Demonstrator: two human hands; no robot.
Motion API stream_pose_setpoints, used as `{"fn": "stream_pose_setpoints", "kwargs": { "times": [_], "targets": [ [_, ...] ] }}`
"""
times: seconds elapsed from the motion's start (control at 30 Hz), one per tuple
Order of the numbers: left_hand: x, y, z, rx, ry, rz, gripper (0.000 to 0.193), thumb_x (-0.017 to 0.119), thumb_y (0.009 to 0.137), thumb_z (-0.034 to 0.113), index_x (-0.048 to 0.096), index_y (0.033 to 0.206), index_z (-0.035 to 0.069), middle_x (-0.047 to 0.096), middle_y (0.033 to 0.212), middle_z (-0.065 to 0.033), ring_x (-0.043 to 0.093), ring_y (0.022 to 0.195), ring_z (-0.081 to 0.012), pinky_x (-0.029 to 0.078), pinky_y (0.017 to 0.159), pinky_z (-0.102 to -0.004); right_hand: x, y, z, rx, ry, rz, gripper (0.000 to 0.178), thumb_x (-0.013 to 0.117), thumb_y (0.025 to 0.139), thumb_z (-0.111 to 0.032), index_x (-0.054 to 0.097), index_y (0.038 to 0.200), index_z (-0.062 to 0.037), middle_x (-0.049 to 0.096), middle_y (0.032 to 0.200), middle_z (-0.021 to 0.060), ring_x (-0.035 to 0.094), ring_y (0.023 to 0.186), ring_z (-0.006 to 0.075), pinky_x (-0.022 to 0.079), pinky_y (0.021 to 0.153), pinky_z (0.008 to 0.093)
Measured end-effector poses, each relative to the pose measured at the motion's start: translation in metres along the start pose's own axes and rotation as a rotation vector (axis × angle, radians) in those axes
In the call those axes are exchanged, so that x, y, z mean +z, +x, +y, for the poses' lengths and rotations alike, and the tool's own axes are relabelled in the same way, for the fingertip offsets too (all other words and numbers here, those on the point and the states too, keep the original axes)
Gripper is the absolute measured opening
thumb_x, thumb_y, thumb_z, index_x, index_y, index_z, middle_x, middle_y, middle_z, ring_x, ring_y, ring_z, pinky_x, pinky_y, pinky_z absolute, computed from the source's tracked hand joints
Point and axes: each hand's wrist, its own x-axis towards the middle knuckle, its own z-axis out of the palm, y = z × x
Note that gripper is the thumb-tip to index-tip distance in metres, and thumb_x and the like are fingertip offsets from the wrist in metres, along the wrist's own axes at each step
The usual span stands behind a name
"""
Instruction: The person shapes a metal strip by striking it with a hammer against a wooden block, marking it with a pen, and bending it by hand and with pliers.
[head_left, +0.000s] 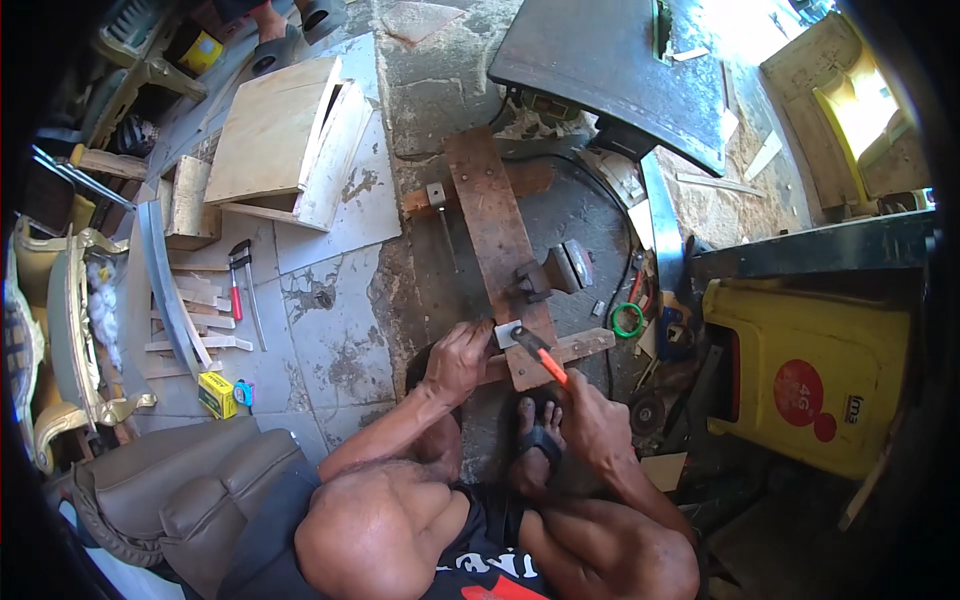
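My right hand (pixel 597 425) is closed round the orange handle of a hammer (pixel 548 362), whose dark head is over a small pale grey metal piece (pixel 507 334). That piece lies on a long, worn wooden plank (pixel 495 225). At its left edge, my left hand (pixel 460 360) is closed, fingertips pinching the piece; part of the grip is hidden. A wooden crosspiece (pixel 590 346) runs under the plank's near end. A dark metal vise (pixel 562 270) is at the plank's right side. My bare knees and one sandalled foot are close to the plank.
At right, a yellow plastic stool (pixel 800 375) lies on its side near a green tape roll (pixel 628 319). A dark-topped table (pixel 610 65) stands beyond the plank. To the left are a wooden box (pixel 275 130), a red-handled clamp (pixel 237 285) and a tape measure (pixel 244 392). Another person's foot is at top left.
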Motion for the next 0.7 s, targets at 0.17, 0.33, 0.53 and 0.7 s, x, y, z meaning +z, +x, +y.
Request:
{"fn": "stream_pose_setpoints", "kwargs": {
  "times": [0.17,0.33,0.53,0.7],
  "targets": [
    [-0.004,0.003,0.003,-0.007,-0.008,0.005,0.038,0.065,0.078,-0.001,0.062,0.115,-0.006,0.068,0.101,-0.0217,0.067,0.093,-0.0357,0.057,0.08,-0.0408,0.011,-0.009,0.017,0.042,-0.182,-0.178,0.02,0.062,0.092,-0.015,0.058,0.11,-0.0092,0.062,0.077,0.0142,0.065,0.063,0.0325,0.051,0.052,0.0454],
    [0.007,0.001,0.003,0.018,-0.017,0.012,0.04,0.067,0.076,-0.002,0.061,0.116,-0.007,0.067,0.101,-0.0223,0.066,0.094,-0.0374,0.056,0.08,-0.0421,-0.012,-0.011,0.0,0.011,-0.023,0.014,0.018,0.06,0.094,-0.022,0.053,0.107,-0.0109,0.064,0.077,0.0155,0.067,0.065,0.0357,0.052,0.052,0.0485],
    [-0.001,0.003,0.002,0.013,0.01,-0.011,0.038,0.066,0.077,-0.001,0.062,0.114,-0.007,0.068,0.1,-0.0215,0.067,0.091,-0.0355,0.057,0.078,-0.0412,-0.011,-0.001,-0.005,0.057,-0.035,-0.006,0.022,0.061,0.094,-0.022,0.055,0.112,-0.0116,0.065,0.077,0.0151,0.066,0.067,0.0361,0.051,0.054,0.0498],
    [-0.003,0.005,0.001,0.003,-0.005,-0.002,0.037,0.067,0.076,-0.001,0.062,0.113,-0.007,0.067,0.102,-0.0212,0.066,0.094,-0.0355,0.056,0.079,-0.041,0.003,0.006,0.006,0.144,-0.19,-0.227,0.025,0.059,0.096,-0.024,0.054,0.116,-0.0103,0.066,0.079,0.0149,0.067,0.067,0.037,0.052,0.055,0.0495]
  ]
}}
